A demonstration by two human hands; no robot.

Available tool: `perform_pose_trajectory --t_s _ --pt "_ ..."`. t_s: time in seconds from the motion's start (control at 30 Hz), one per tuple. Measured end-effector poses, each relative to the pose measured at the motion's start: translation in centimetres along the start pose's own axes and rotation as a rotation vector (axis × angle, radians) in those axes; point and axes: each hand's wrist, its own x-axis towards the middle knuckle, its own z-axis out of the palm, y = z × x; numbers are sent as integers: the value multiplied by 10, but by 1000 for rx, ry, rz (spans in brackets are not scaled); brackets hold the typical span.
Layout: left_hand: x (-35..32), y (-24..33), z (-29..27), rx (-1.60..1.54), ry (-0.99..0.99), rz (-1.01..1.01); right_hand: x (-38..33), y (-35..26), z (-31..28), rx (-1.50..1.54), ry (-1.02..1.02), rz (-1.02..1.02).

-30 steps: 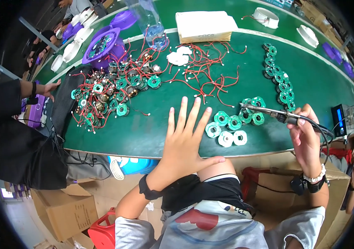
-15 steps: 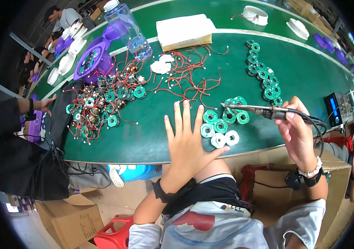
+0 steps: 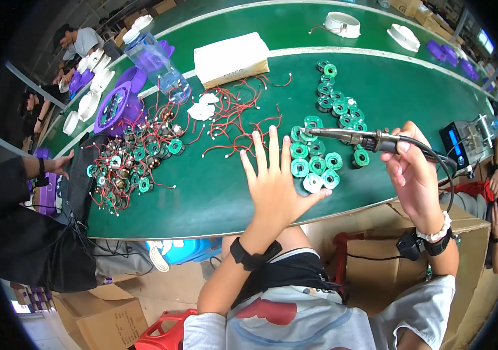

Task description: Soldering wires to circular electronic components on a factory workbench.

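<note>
My left hand (image 3: 275,185) lies flat on the green table, fingers spread, its thumb and index finger bordering a tight group of round green circuit-board parts (image 3: 299,168). In my right hand (image 3: 413,169) is a soldering iron (image 3: 371,140), held like a pen. Its metal tip points left, above the far end of the group; whether it touches a board cannot be made out. One separate green round part (image 3: 361,157) sits under the iron, to the right. Beyond, a line of similar parts (image 3: 339,108) runs away from me.
At left is a heap of small motors with red wires (image 3: 138,154). Loose red wires (image 3: 240,108), a white package (image 3: 231,58) and a water bottle (image 3: 158,67) stand farther back. A soldering station (image 3: 458,146) is at right. Another person's hand (image 3: 62,165) shows at left.
My left hand has moved right against the round parts, which now stand closer together. The iron has moved along with them, still in my right hand. The view has shifted slightly.
</note>
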Motion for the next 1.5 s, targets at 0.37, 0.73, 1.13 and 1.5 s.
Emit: perform_pose_trajectory --t_s 0.37,0.73,1.13,1.5 --pt "39 24 27 -24 -27 69 -2 -10 -30 47 85 -48" --pt "43 0 22 -42 -90 192 -6 -12 -38 84 132 -80" --pt "90 -99 -166 7 -805 255 -5 -11 -38 137 110 -75" --pt "23 -169 -320 -273 -421 -273 6 19 -28 153 65 -19"
